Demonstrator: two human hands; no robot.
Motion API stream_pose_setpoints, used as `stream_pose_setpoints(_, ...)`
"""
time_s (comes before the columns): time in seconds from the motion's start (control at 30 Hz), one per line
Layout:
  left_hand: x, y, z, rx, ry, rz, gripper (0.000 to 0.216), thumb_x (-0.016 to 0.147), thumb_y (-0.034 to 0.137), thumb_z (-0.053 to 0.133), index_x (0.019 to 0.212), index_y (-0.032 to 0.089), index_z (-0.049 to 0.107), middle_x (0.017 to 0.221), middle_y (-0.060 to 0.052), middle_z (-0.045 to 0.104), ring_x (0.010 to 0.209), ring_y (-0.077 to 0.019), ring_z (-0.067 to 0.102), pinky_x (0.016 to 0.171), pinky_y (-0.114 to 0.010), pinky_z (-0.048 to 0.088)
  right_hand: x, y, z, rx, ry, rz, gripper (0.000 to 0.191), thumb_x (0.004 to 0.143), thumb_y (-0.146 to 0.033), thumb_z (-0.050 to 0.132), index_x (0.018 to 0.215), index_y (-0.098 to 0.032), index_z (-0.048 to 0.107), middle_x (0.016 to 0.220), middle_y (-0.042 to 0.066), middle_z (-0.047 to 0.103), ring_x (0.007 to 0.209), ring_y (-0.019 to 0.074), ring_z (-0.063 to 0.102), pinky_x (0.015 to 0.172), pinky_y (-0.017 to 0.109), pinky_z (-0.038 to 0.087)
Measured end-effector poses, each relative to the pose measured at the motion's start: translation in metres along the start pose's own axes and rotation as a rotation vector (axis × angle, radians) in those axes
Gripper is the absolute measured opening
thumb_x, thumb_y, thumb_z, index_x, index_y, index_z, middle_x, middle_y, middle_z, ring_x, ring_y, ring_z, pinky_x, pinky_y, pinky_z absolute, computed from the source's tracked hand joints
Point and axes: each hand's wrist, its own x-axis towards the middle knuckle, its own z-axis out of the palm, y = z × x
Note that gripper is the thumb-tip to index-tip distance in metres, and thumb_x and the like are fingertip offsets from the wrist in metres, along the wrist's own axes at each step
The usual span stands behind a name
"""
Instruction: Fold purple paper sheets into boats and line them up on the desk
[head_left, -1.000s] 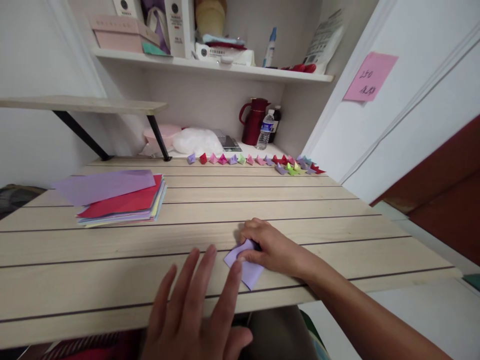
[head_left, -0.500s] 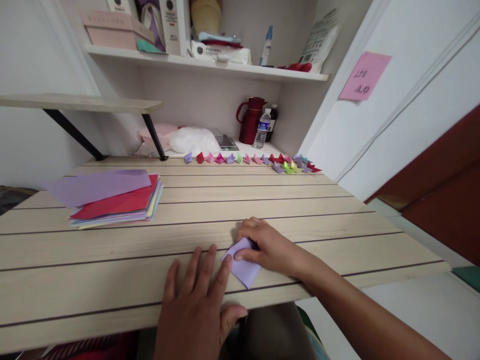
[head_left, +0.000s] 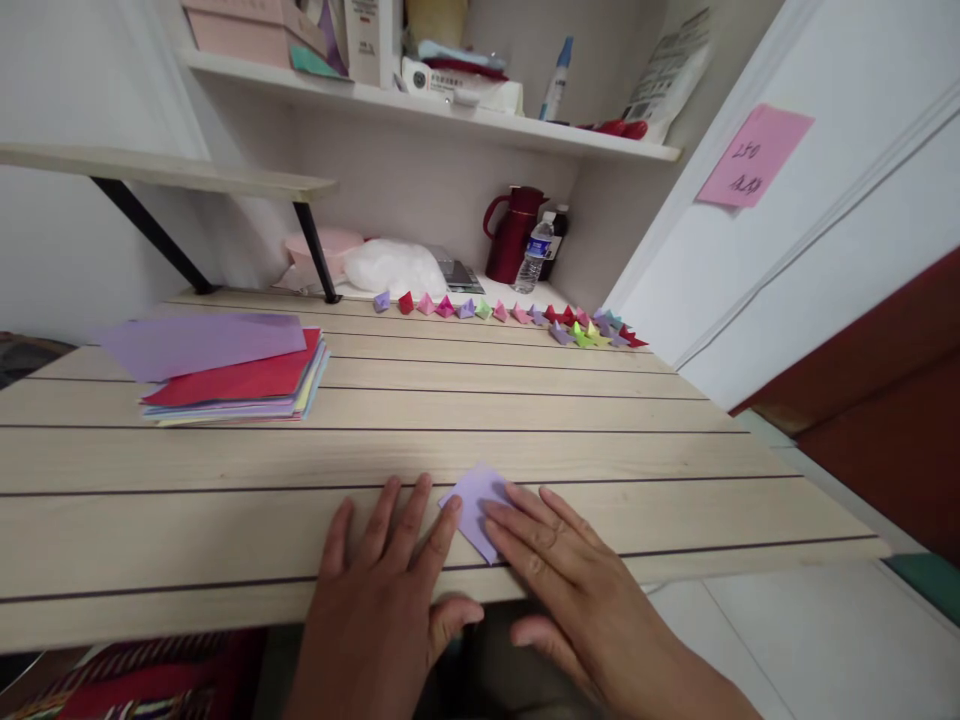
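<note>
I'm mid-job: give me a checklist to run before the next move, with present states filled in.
1. Left hand at the purple folded paper: ok, at its left corner.
2. Right hand on that paper: ok, over its right side.
3. Paper resting on the table: ok.
4. Creases sharp: cannot tell, too small and partly covered.
5. Paper stack apart from both hands: ok, farther back on the left.
6. Stack squared up: not ok, its top purple sheet sits askew.

A slatted desk (head_left: 652,455) meets a far shelving alcove (head_left: 420,185) holding a red jug (head_left: 507,238) and water bottle (head_left: 534,253) in an apparent home.
</note>
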Motion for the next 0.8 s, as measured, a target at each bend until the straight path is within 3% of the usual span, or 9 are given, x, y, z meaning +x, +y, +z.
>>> stream_pose_setpoints(0.17, 0.0, 0.005, -0.003, -0.005, -0.006, -0.037, 0.072, 0.082, 0.049, 0.07, 0.146, 0.039, 0.038, 0.156, -0.003, 0.037, 0.139, -0.0355, 0.044, 0.106, -0.067, 0.037, -0.002, 0.001, 0.005, -0.01, -0.037, 0.0, 0.06, 0.102, -0.047, 0.048, 0.153, -0.018, 0.036, 0.156, 0.008, 0.042, 0.147, 0.0277, 0.031, 0.119, 0.054, 0.034)
stream_pose_setpoints(0.33, 0.001, 0.012, -0.007, 0.01, -0.006, -0.103, 0.071, 0.078, 0.047, 0.075, 0.143, 0.039, 0.045, 0.156, -0.001, 0.037, 0.141, -0.0323, 0.042, 0.112, -0.063, 0.03, -0.003, 0.001, 0.004, 0.01, -0.036, 0.005, 0.06, 0.102, -0.047, 0.046, 0.154, -0.018, 0.035, 0.158, 0.008, 0.04, 0.148, 0.0281, 0.029, 0.118, 0.051, 0.037)
stream_pose_setpoints(0.47, 0.001, 0.011, -0.006, -0.072, 0.003, -0.127, 0.061, 0.086, 0.057, 0.063, 0.142, 0.043, 0.043, 0.155, 0.004, 0.037, 0.141, -0.0285, 0.042, 0.114, -0.062, 0.028, -0.007, -0.001, 0.007, -0.007, -0.05, 0.001, 0.066, 0.1, -0.049, 0.05, 0.155, -0.018, 0.031, 0.16, 0.008, 0.034, 0.15, 0.0302, 0.023, 0.117, 0.051, 0.038)
stream_pose_setpoints(0.57, 0.001, 0.01, -0.005, -0.092, 0.01, -0.13, 0.058, 0.087, 0.058, 0.06, 0.142, 0.044, 0.044, 0.155, 0.004, 0.038, 0.142, -0.0288, 0.041, 0.114, -0.062, 0.029, -0.011, -0.006, 0.011, -0.055, -0.04, 0.031, 0.072, 0.095, -0.044, 0.061, 0.156, -0.02, 0.03, 0.162, 0.007, 0.031, 0.15, 0.0348, 0.02, 0.115, 0.055, 0.038)
stream_pose_setpoints(0.67, 0.001, 0.008, -0.004, -0.039, 0.019, -0.102, 0.064, 0.084, 0.047, 0.068, 0.143, 0.04, 0.043, 0.154, 0.001, 0.04, 0.14, -0.0318, 0.044, 0.111, -0.064, 0.032, -0.013, -0.013, 0.016, -0.114, -0.015, 0.089, 0.077, 0.091, -0.037, 0.068, 0.156, -0.023, 0.03, 0.163, 0.005, 0.029, 0.149, 0.0373, 0.022, 0.113, 0.058, 0.037)
stream_pose_setpoints(0.8, 0.001, 0.004, 0.0, -0.004, 0.045, -0.026, 0.07, 0.082, 0.04, 0.07, 0.145, 0.038, 0.041, 0.153, -0.003, 0.041, 0.135, -0.0354, 0.049, 0.103, -0.067, 0.039, -0.014, -0.018, 0.023, -0.167, 0.009, 0.135, 0.082, 0.085, -0.042, 0.074, 0.155, -0.027, 0.032, 0.163, 0.002, 0.029, 0.147, 0.0375, 0.027, 0.113, 0.058, 0.033)
